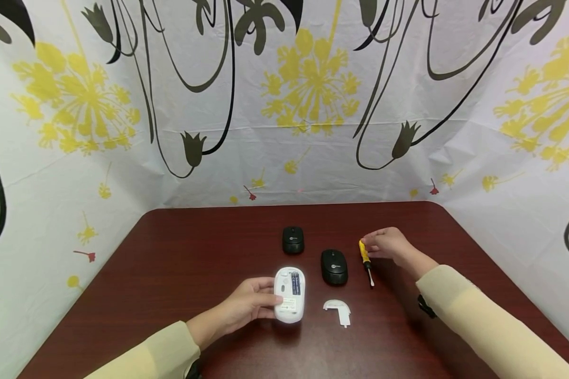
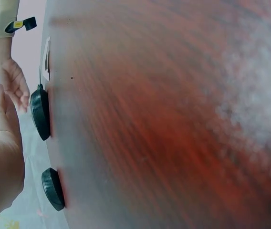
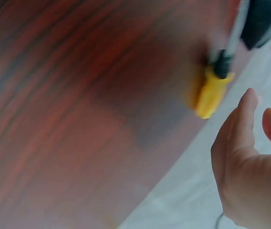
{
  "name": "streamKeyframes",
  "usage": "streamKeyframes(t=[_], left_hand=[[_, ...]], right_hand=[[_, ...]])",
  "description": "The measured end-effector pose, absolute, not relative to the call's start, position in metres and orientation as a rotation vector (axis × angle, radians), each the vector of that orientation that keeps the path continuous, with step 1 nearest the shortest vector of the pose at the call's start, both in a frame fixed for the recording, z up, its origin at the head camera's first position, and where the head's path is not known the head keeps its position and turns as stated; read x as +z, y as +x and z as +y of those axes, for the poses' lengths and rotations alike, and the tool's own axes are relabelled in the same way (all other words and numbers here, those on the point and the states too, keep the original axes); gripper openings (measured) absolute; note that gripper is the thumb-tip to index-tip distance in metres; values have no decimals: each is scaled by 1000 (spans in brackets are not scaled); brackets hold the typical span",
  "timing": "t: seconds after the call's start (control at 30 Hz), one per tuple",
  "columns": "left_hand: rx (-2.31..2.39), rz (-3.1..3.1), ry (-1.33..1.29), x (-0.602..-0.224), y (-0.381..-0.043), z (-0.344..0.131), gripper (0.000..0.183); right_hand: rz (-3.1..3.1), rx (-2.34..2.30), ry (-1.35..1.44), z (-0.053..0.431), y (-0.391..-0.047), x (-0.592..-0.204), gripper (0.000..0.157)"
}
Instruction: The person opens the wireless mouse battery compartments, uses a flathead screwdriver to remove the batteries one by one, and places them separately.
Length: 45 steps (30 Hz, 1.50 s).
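Observation:
My left hand [image 1: 246,305] holds a white mouse [image 1: 289,313] between thumb and fingers, underside up. Its battery compartment is uncovered, and batteries [image 1: 296,283] show inside. Beside it on the table lies the detached white battery cover [image 1: 337,305]. Near the handle end of a yellow-handled screwdriver [image 1: 364,252] is my right hand [image 1: 389,246]. In the right wrist view, thumb and fingers of that hand [image 3: 250,167] are apart, with the yellow handle [image 3: 211,98] just beyond the fingertips. The screwdriver lies on the table, its metal tip towards me.
Two black mice stand on the dark red table [image 1: 208,237]: one [image 1: 334,267] left of the screwdriver, the other [image 1: 293,240] farther back. A patterned white cloth [image 1: 265,110] hangs behind the table and along its sides.

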<state>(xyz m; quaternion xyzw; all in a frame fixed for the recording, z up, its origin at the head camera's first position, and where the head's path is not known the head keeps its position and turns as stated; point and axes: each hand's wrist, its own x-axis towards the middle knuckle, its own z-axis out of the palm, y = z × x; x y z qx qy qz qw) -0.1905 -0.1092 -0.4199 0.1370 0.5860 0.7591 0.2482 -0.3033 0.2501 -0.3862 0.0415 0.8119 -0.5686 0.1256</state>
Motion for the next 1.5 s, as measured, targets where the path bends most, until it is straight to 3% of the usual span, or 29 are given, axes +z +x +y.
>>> streamKeyframes(t=[0.27, 0.57, 1.5], left_hand=[[2066, 1588, 368, -420, -191, -106, 51], [2066, 1588, 372, -419, -191, -106, 51], [2007, 1569, 353, -418, -188, -103, 46]], right_hand=[[2206, -1794, -120, 229, -290, -372, 44], [1968, -1927, -332, 205, -277, -369, 32], [1945, -1499, -856, 153, -259, -378, 31]])
